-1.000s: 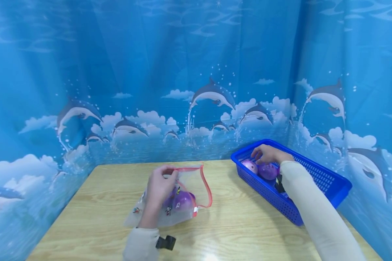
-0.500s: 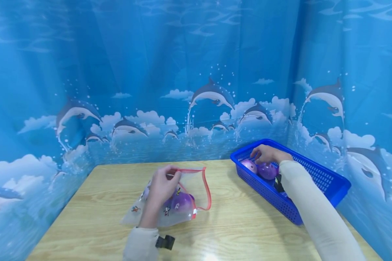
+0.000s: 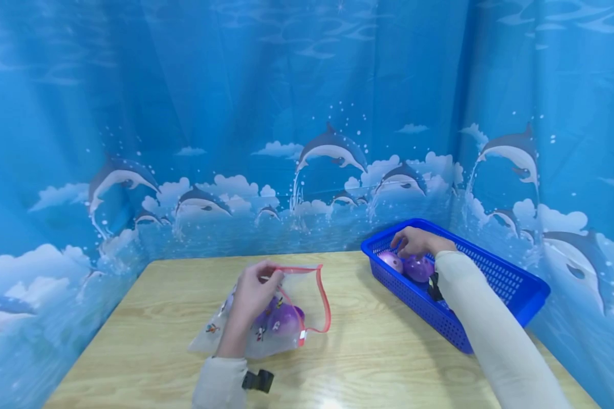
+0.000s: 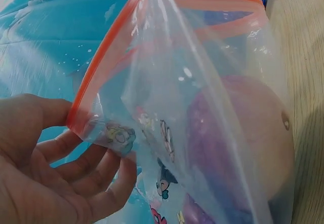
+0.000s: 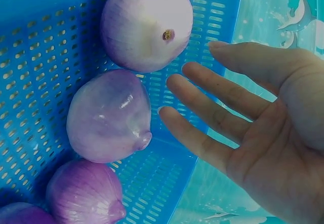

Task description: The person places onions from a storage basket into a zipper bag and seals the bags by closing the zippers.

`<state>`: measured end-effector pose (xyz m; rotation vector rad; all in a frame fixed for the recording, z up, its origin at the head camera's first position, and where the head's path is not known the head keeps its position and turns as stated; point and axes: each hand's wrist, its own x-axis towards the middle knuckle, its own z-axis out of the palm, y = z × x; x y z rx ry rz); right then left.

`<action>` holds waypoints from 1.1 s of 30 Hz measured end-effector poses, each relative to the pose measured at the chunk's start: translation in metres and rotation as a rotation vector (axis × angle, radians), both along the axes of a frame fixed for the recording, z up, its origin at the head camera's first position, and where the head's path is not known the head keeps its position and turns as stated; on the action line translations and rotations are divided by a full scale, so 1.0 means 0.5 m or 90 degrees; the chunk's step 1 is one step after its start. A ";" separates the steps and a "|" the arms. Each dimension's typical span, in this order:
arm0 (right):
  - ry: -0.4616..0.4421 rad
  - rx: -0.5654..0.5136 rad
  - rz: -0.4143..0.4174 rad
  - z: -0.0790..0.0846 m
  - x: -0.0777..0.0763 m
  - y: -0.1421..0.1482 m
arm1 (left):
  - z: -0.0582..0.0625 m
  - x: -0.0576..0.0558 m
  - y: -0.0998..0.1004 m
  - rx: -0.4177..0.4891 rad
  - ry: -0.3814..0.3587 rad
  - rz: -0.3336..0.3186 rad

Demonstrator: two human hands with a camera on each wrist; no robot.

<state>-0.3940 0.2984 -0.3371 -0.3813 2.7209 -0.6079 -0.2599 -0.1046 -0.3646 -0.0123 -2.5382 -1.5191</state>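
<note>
My left hand pinches the red-edged mouth of a clear zip bag printed with small cartoon figures. The bag's mouth gapes to the right, and purple onions lie inside it; one onion shows large through the plastic in the left wrist view. Over the far end of a blue basket hovers my right hand, fingers spread and holding nothing. Near its fingertips in the right wrist view are a pale-purple onion and a second onion, with more onions below.
The basket has tall perforated walls and stands at the right side of the wooden table. A blue dolphin-print curtain surrounds the back and sides. Bare table lies between the bag and the basket.
The left hand has shifted slightly right with the bag's mouth over the last second. My right hand stays nearly still above the basket.
</note>
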 end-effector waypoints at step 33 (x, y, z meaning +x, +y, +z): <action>-0.066 0.075 0.000 -0.033 -0.032 -0.011 | -0.002 -0.008 0.013 0.144 -0.098 -0.012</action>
